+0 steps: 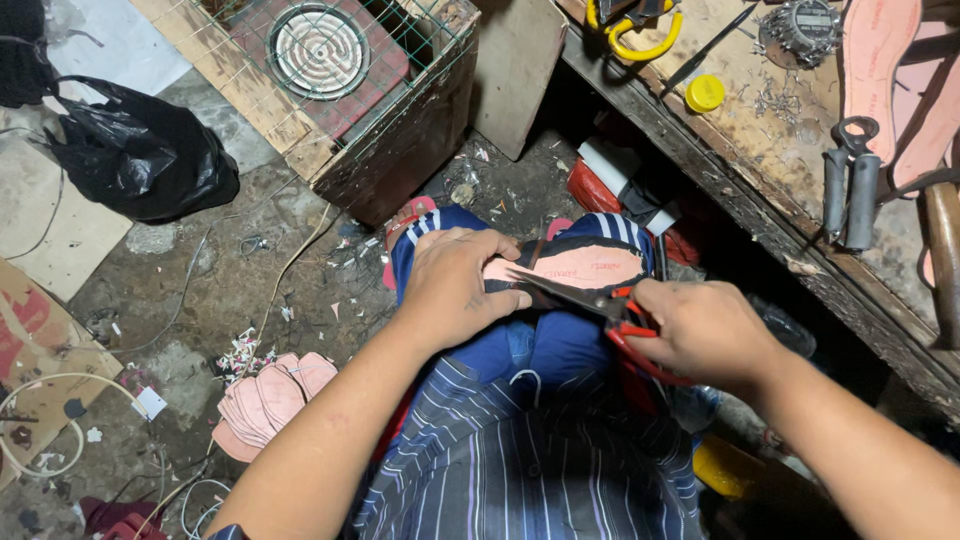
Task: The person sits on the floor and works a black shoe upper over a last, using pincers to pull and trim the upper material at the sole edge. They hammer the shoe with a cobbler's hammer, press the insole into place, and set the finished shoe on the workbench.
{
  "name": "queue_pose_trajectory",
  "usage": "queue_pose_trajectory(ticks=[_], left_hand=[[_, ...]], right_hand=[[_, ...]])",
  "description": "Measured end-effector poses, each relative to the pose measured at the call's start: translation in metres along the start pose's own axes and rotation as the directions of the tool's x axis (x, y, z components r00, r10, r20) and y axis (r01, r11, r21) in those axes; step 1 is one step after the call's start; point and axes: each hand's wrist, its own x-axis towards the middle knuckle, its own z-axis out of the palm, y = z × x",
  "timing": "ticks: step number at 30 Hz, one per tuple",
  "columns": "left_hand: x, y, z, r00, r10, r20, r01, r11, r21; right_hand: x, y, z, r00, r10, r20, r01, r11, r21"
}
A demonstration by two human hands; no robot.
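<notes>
A shoe piece with a pink insole face and dark edging rests on my lap, over blue trousers with white stripes. My left hand lies on top of its near end and presses it down, fingers curled round the edge. My right hand grips red-handled scissors; their dark blades reach left across the insole's lower edge, tips close to my left fingers.
A stack of pink insoles lies on the dirty floor at left, near cables and scraps. A wooden crate with a round coil heater stands ahead. The workbench at right carries pliers, a yellow lid and more insoles. Black bag far left.
</notes>
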Motion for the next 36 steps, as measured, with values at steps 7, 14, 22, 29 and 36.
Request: queue_pose_trajectory(ticks=[7,14,22,29,36], left_hand=[[-0.002,-0.002,0.001,1.0,0.015,-0.002,-0.015,1.0,-0.01],[-0.004,-0.003,0.003,1.0,-0.006,0.006,0.006,1.0,-0.008],[-0.012,0.004,0.006,0.996,0.073,-0.057,-0.072,0.997,0.013],[-0.012,0.006,0.006,0.996,0.084,-0.041,-0.083,0.996,0.034],[-0.015,0.007,0.007,0.996,0.079,-0.039,-0.078,0.997,0.028]], right_hand=[[0.002,0.041,0.01,0.757,0.551,-0.352,-0.286,0.762,0.581],[-0.006,0.131,-0.007,0.573,0.445,-0.688,-0.449,0.873,0.191],[-0.014,0.216,-0.021,0.628,0.567,-0.533,-0.609,0.784,0.117],[-0.009,0.093,-0.001,0.663,0.384,-0.642,-0.18,0.915,0.362],[0.033,-0.043,0.058,0.833,-0.032,-0.553,0.319,0.844,0.432]])
